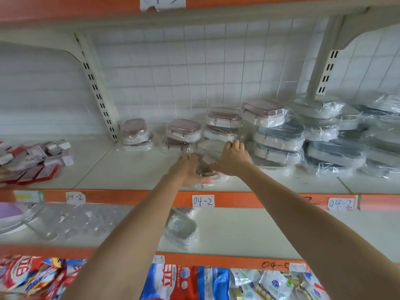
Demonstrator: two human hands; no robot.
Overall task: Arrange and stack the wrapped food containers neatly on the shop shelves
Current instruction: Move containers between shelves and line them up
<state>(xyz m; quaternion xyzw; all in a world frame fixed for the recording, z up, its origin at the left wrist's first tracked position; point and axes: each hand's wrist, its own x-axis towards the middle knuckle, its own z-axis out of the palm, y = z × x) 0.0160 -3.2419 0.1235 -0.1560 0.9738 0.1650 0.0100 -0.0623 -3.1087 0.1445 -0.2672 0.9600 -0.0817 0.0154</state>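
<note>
Both my hands reach onto the middle shelf (134, 169). Between them is a plastic-wrapped food container (208, 170) with a dark lid, near the shelf's front edge and blurred. My left hand (189, 168) holds it from the left and underneath, thumb on top. From the right, my right hand (232, 159) grips its loose wrap with curled fingers. Behind stand wrapped pink-lidded containers in low stacks (135, 135) (184, 131) (223, 124). One more pink-lidded container (263, 112) tops a stack of blue-lidded containers (279, 135).
More wrapped grey-blue containers (337, 152) pile up at the right. Red and white packets (36, 161) lie at the shelf's left. One wrapped container (180, 226) sits on the shelf below, beside clear glassware (71, 221). Detergent bags (173, 282) fill the bottom row.
</note>
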